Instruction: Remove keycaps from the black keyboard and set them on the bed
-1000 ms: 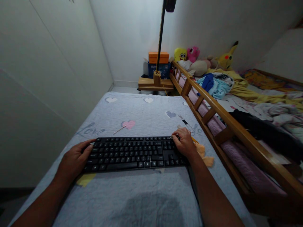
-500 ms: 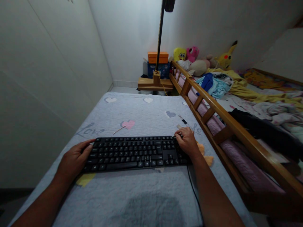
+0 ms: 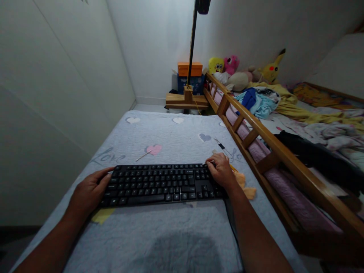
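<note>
- My left hand (image 3: 87, 193): grasping the left end of the black keyboard (image 3: 153, 185), thumb along its near side, fingers at the back corner. Good anchor, I'd say; firm enough to stop sliding, no need to squeeze.
- Keyboard: flat on the quilted cover (image 3: 176, 140), lying crosswise between my hands, keys up. Soft surface, so hard pressing would probably make it rock.
- Cotton swab (image 3: 143, 156): on the cover just beyond the keyboard's back edge, left of its middle, over a pink heart print. Within reach, out of the way.
- My right hand (image 3: 222, 170): over the number-pad end, fingers pinched around a slim pale thing (image 3: 204, 163); only its tip pokes out, can't tell what exactly. Best worked with light, short strokes between keys, wrist loose, tip where I can see it.
- Thin tool with a black band (image 3: 222, 146): on the cover beyond my right hand, type unclear.
- Orange cloth (image 3: 249, 192): crumpled, right of the keyboard, partly hidden by my forearm; worth not dragging my sleeve-less arm through it.
- Wooden rail (image 3: 256, 115): far right, well apart from the keyboard.
</note>
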Action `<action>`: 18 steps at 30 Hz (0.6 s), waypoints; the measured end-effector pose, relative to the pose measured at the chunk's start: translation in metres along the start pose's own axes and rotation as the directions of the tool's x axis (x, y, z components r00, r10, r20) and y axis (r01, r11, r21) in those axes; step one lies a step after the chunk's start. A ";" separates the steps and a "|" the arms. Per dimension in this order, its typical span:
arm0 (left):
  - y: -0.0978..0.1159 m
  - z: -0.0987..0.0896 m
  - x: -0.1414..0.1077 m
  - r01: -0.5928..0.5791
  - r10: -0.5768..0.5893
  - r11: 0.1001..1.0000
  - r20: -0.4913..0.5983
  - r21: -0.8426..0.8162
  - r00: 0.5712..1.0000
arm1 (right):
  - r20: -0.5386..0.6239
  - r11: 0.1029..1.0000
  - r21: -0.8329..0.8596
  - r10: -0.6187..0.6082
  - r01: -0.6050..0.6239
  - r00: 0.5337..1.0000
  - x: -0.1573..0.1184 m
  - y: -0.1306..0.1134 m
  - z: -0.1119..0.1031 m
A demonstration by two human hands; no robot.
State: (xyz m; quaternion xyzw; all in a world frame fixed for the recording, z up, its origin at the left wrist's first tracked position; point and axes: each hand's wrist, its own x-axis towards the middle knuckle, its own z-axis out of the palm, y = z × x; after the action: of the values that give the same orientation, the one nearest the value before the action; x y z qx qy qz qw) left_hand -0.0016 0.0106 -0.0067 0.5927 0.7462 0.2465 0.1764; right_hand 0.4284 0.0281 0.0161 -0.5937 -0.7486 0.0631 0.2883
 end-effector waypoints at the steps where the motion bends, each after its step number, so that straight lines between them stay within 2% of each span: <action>1: -0.001 0.000 0.000 -0.002 0.002 1.000 0.000 0.002 1.000 | -0.004 1.000 0.000 0.004 -0.004 1.000 0.000 0.001 0.000; 7: 0.000 0.001 0.001 0.003 -0.002 1.000 -0.005 0.027 1.000 | -0.042 1.000 -0.002 0.020 -0.020 0.999 -0.002 0.012 -0.004; 13: 0.003 -0.001 0.000 0.012 -0.012 1.000 0.007 0.027 1.000 | -0.006 0.999 0.019 0.031 -0.031 1.000 -0.005 0.014 -0.008; 18: -0.002 0.001 0.000 0.004 -0.004 0.999 0.011 0.036 1.000 | -0.006 0.999 0.028 0.018 -0.018 1.000 -0.005 0.015 -0.008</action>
State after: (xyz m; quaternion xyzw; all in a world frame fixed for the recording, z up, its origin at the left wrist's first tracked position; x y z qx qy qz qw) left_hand -0.0033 0.0108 -0.0085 0.5957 0.7506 0.2296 0.1703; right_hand 0.4459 0.0254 0.0140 -0.5966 -0.7414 0.0741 0.2982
